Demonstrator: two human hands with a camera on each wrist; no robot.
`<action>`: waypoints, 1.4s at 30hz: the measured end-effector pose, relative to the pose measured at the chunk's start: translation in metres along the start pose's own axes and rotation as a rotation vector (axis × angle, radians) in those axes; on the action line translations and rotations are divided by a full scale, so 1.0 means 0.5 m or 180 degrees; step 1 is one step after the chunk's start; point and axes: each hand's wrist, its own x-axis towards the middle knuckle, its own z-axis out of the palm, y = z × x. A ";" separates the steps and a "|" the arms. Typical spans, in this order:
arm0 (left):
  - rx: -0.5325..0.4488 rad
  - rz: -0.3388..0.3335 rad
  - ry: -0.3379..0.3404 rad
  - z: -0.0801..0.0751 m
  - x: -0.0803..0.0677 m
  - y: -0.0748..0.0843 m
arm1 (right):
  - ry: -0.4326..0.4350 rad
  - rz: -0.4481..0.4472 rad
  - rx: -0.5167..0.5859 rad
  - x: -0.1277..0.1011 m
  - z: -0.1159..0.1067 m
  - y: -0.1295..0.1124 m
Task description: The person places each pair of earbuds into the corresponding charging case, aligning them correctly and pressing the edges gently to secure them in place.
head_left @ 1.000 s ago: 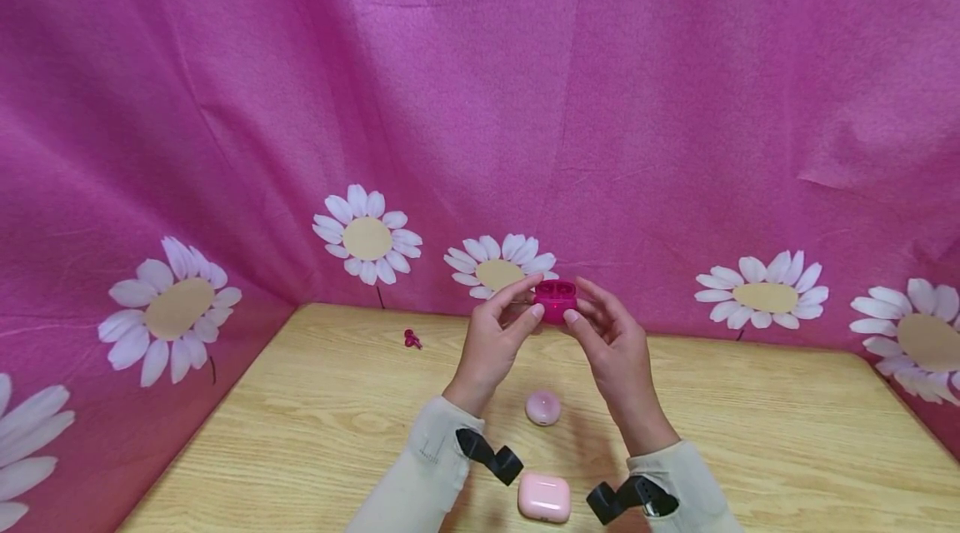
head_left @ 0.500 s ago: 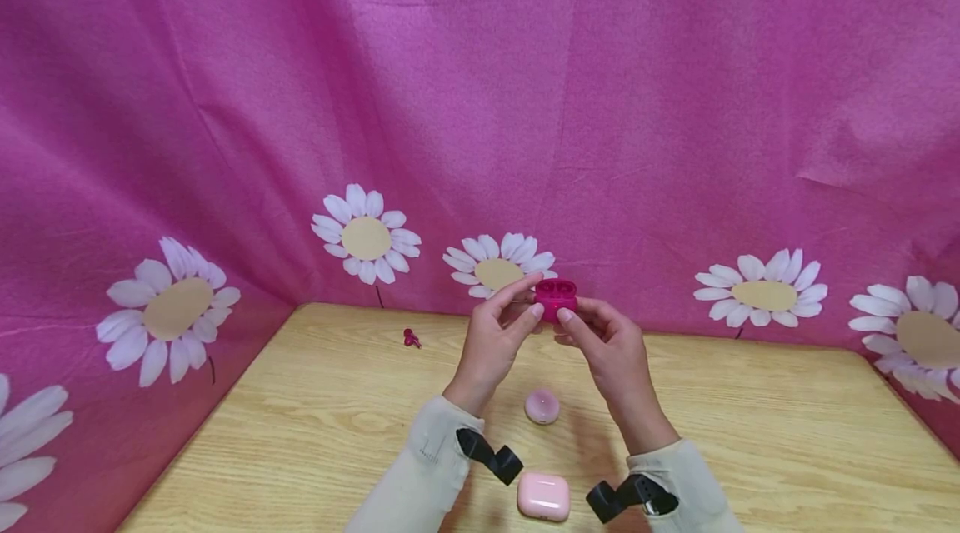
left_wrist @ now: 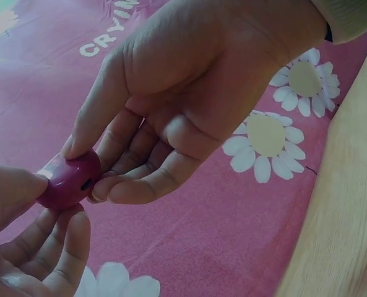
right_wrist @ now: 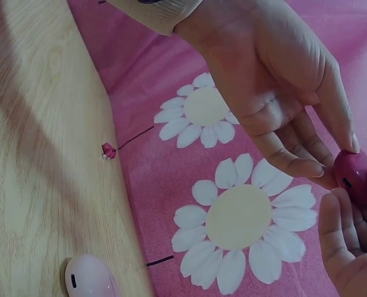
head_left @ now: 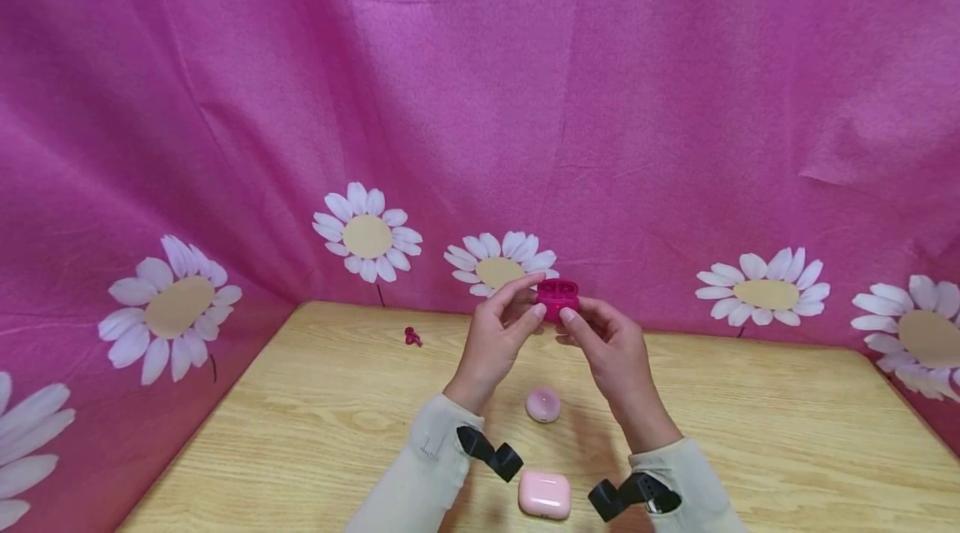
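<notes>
Pink cloth printed with white daisies (head_left: 367, 235) hangs behind a light wooden table (head_left: 750, 433) in the head view. Both hands are raised over the table's far half. The left hand (head_left: 491, 341) and right hand (head_left: 611, 350) pinch a small magenta earbud case (head_left: 557, 298) between their fingertips; its open top faces up and its long axis runs left to right. On the table below lie a round pale pink case (head_left: 542, 405) and, nearer the person, a rectangular pale pink case (head_left: 544, 494). A tiny magenta earbud (head_left: 411, 337) lies well apart at the far left edge.

From the left wrist, the left hand (left_wrist: 189, 105) has thumb and curled fingers on the magenta earbud case (left_wrist: 69, 180), with the right hand's fingers (left_wrist: 65, 247) under and beside it. White letters on the cloth read "CRYIN" (left_wrist: 109, 40), cut off.

From the right wrist, the left hand (right_wrist: 276, 93) holds the magenta earbud case (right_wrist: 355, 178) from above and the right hand's fingers (right_wrist: 338, 229) curl beneath it. A small dark port on the case faces the camera.
</notes>
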 end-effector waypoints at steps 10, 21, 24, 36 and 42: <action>0.0078 -0.0081 0.0037 -0.023 0.023 -0.049 | 0.0118 0.0038 0.0067 0.001 -0.001 0.001; 0.0404 -0.0140 0.0698 -0.124 0.046 -0.107 | 0.0133 0.0061 0.0142 0.002 0.003 -0.001; 0.0423 -0.0261 0.0871 -0.153 0.047 -0.118 | 0.0124 0.0062 0.0138 0.002 0.003 0.000; 0.1886 -0.0825 0.1187 -0.245 0.030 -0.153 | 0.0046 0.0061 0.0157 -0.001 0.001 -0.001; 0.2090 -0.1018 0.1267 -0.266 0.018 -0.176 | 0.0037 0.0071 0.0183 -0.001 0.001 0.002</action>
